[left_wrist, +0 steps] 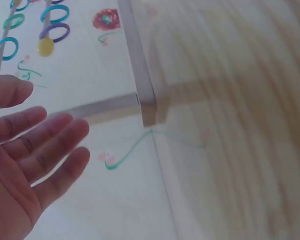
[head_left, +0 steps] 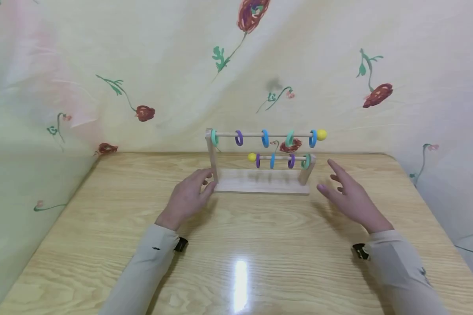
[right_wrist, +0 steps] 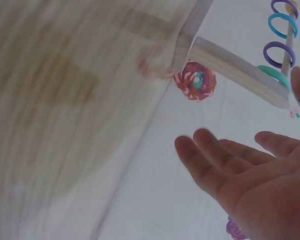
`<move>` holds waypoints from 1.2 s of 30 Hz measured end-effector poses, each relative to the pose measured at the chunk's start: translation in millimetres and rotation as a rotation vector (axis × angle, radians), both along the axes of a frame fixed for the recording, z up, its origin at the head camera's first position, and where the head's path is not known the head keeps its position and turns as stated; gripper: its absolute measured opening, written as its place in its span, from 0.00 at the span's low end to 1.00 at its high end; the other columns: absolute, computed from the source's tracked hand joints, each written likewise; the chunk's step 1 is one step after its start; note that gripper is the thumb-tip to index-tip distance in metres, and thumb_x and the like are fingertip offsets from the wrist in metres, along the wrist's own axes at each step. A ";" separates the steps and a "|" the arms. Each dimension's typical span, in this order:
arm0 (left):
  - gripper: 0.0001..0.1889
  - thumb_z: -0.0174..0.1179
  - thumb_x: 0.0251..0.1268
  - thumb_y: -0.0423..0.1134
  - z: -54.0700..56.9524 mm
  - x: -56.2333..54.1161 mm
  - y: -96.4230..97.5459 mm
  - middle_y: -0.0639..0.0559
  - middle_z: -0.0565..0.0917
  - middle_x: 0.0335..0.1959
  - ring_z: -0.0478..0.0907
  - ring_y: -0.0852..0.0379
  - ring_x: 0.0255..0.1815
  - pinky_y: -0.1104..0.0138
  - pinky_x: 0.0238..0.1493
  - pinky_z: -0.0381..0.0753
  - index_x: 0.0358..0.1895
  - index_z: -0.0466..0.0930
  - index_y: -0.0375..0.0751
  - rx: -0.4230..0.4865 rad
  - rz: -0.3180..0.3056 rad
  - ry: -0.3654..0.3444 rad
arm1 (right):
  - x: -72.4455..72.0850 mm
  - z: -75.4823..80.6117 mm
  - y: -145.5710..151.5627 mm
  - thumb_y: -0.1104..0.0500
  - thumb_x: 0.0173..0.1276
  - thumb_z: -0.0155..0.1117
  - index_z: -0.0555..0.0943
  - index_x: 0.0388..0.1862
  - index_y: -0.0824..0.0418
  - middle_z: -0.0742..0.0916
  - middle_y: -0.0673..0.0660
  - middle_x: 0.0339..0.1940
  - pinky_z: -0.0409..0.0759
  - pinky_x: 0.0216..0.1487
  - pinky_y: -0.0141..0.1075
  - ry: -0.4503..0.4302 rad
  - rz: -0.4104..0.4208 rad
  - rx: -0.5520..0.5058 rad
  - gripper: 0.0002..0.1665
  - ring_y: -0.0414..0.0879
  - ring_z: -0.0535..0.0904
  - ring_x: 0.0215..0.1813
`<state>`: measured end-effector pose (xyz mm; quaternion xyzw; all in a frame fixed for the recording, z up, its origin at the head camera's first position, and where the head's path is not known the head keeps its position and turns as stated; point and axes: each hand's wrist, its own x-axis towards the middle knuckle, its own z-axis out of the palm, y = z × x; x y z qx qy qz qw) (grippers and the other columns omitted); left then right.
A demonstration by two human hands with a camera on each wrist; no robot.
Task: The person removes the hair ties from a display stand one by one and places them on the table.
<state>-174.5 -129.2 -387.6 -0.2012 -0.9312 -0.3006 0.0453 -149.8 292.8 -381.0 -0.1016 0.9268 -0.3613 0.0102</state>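
Note:
A wooden ring stand (head_left: 260, 188) sits toward the back of the table, a post at each end. Its upper rod (head_left: 252, 135) runs from the left post and carries several green, purple and blue rings, ending in a yellow ball (head_left: 321, 134). The shorter lower rod comes off the right post (head_left: 307, 169), also with several rings and a yellow ball (head_left: 252, 157). My left hand (head_left: 187, 194) is beside the left post, fingers loosely extended; whether the fingertips touch it I cannot tell. My right hand (head_left: 351, 197), fingers spread, hovers right of the stand, apart from it and holding nothing.
The wood-grain table (head_left: 236, 236) reaches back to a pale flowered cloth (head_left: 173, 65) that hangs behind and along both sides. A bright light reflection (head_left: 240, 284) lies on the tabletop near the front. Each wrist has a dark strap piece (head_left: 181, 244).

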 end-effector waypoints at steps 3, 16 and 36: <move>0.20 0.53 0.80 0.44 2.2 0.2 8.9 0.47 0.81 0.58 0.81 0.51 0.53 0.53 0.49 0.83 0.68 0.73 0.41 0.065 -0.027 -0.026 | -3.0 3.5 -3.3 0.45 0.80 0.55 0.42 0.84 0.56 0.56 0.68 0.81 0.71 0.60 0.68 -0.025 -0.001 -0.048 0.47 0.73 0.64 0.71; 0.23 0.55 0.79 0.42 7.6 -11.1 55.5 0.44 0.79 0.63 0.81 0.54 0.49 0.60 0.46 0.84 0.72 0.70 0.44 0.294 -0.135 -0.182 | -36.7 11.8 -20.9 0.53 0.80 0.56 0.55 0.82 0.59 0.69 0.71 0.74 0.84 0.51 0.51 -0.040 0.000 -0.208 0.38 0.63 0.81 0.54; 0.34 0.57 0.77 0.46 8.3 -38.9 103.7 0.42 0.69 0.70 0.81 0.47 0.47 0.61 0.40 0.84 0.79 0.56 0.45 0.462 0.061 -0.304 | -48.5 1.0 -26.0 0.63 0.80 0.55 0.60 0.80 0.62 0.79 0.71 0.60 0.85 0.44 0.41 -0.030 0.001 -0.243 0.33 0.61 0.81 0.48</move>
